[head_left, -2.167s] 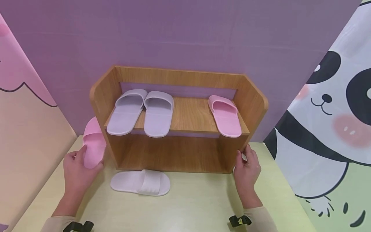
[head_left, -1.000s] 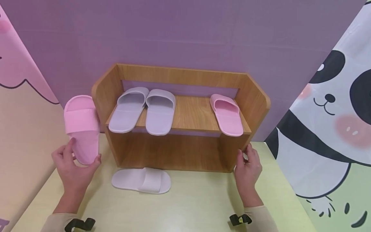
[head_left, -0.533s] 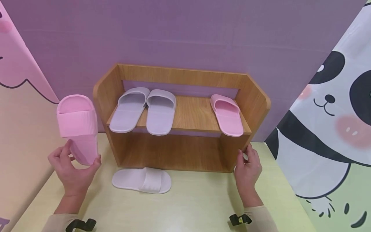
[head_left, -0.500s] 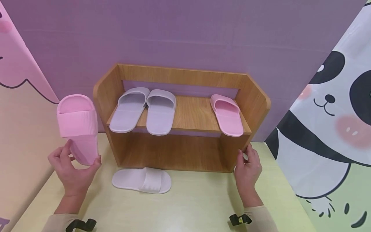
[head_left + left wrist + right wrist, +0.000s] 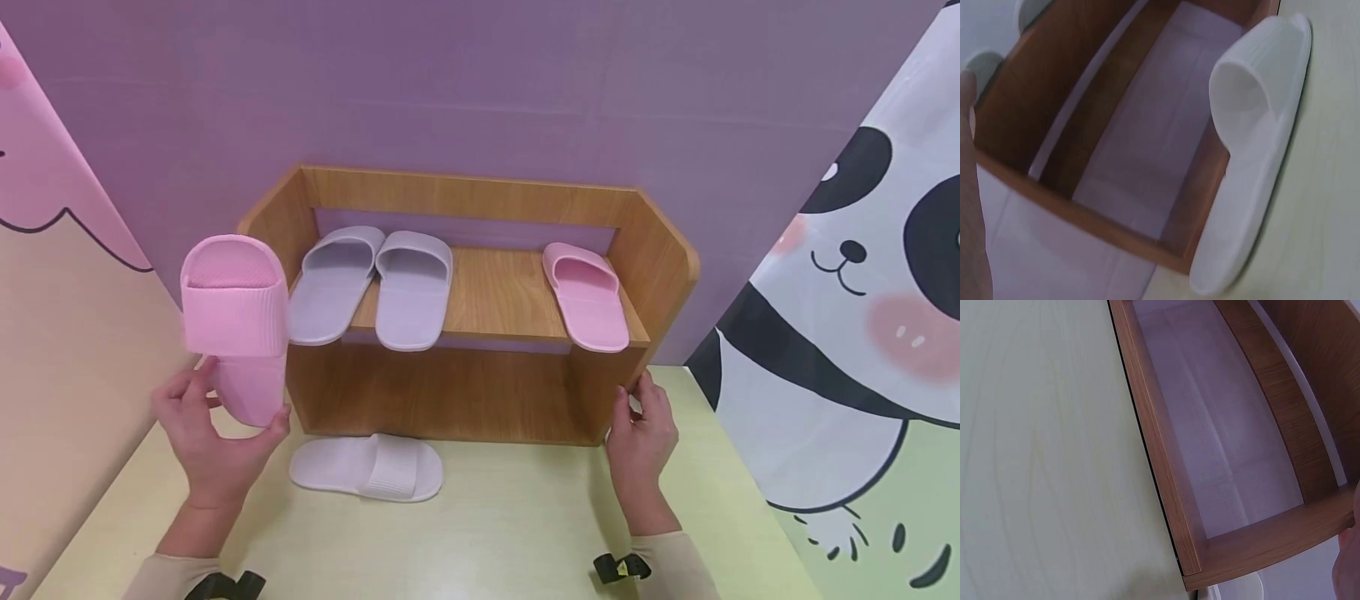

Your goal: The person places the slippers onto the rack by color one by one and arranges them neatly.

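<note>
Raised at the left of the head view is a pink slipper (image 5: 236,321), its heel pinched between the thumb and fingers of my left hand (image 5: 217,458). Its toe points up, and it overlaps the left side panel of a wooden shoe rack (image 5: 480,196). My right hand (image 5: 641,446) grips the front edge of the rack's right side panel, low down. On the upper shelf, two lavender slippers (image 5: 408,304) sit at the left and a second pink slipper (image 5: 588,312) at the right, heels outward. In the left wrist view, only part of my left hand (image 5: 971,219) shows.
A pale lavender slipper (image 5: 337,467) lies sideways on the light wood table (image 5: 450,550), right in front of the rack's lower shelf (image 5: 450,400). A purple backdrop (image 5: 480,83) stands behind the rack, with a panda-print panel (image 5: 810,358) to the right.
My left hand has brought the pink slipper up from beside the rack, turned its strap into view, and lately moved it right, over the rack's left panel. My right hand stays put.
</note>
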{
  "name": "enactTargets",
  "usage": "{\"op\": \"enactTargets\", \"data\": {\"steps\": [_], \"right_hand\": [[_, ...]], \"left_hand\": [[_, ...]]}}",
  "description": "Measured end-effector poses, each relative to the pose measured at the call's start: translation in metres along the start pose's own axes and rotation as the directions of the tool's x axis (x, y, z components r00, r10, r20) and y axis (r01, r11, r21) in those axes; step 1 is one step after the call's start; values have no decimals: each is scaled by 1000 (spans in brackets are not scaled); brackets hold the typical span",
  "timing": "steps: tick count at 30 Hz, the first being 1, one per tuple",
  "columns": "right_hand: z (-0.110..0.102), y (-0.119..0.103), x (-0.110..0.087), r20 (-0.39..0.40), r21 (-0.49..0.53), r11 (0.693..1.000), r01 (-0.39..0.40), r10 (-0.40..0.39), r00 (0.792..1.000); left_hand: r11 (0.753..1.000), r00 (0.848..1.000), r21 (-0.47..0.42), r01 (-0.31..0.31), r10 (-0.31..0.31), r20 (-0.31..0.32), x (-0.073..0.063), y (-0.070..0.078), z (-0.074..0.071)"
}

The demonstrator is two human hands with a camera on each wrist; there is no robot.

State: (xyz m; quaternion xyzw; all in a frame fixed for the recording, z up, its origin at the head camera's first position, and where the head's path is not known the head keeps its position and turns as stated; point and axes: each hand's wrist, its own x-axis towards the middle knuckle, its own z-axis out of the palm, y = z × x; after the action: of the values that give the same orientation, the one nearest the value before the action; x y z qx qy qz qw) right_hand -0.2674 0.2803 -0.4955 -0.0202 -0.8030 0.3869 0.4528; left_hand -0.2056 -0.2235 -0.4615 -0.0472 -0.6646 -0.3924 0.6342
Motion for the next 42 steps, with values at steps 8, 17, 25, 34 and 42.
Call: {"op": "enactTargets", "data": {"steps": [8, 17, 25, 34, 42], "right_hand": [[-1, -4, 0, 4, 9, 1000, 4, -4, 1000], [-2, -4, 1, 22, -18, 1000, -5, 5, 1000], [-4, -3, 2, 33, -27, 1000, 11, -10, 999], [-4, 1, 2, 24, -32, 999, 23, -22, 999], [-2, 2, 4, 13, -16, 999, 38, -37, 999]], "left_hand": [[997, 998, -71, 1, 3, 59, -1, 26, 13], [993, 980, -116, -19, 42, 193, 4, 60, 24], [994, 948, -108, -14, 47, 315, 2, 67, 34], [997, 862, -51, 60, -26, 506, 12, 100, 45], [999, 778, 11, 44, -41, 627, 19, 124, 60]]}}
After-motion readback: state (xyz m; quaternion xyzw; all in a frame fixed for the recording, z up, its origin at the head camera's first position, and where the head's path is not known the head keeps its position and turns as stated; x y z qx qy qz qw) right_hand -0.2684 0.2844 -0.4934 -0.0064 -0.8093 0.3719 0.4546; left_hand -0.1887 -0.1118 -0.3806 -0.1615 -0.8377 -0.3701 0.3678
